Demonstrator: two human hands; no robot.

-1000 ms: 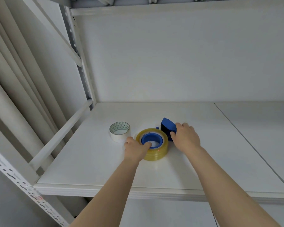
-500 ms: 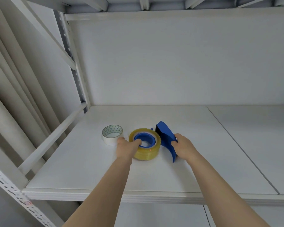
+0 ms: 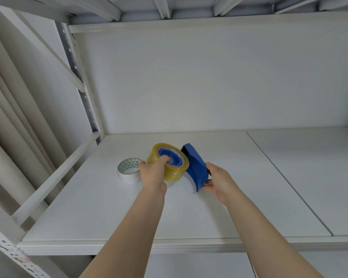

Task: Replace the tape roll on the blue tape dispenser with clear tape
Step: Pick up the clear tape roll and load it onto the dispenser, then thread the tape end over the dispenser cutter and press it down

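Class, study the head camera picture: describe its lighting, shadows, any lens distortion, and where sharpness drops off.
Head view: soft, even light with only faint shadows under the white tape roll and yellowish tape roll; wide-angle bending shows in the slanted shelf posts; the left hand, right hand and blue dispenser are fairly sharp, while the lower left frame corner is smeared.

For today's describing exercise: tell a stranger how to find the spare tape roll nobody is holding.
Look at the white shelf, left of the hands. The small tape roll lies flat beside the left hand. It is white with a triangle-patterned core, unlike the yellowish roll being held.
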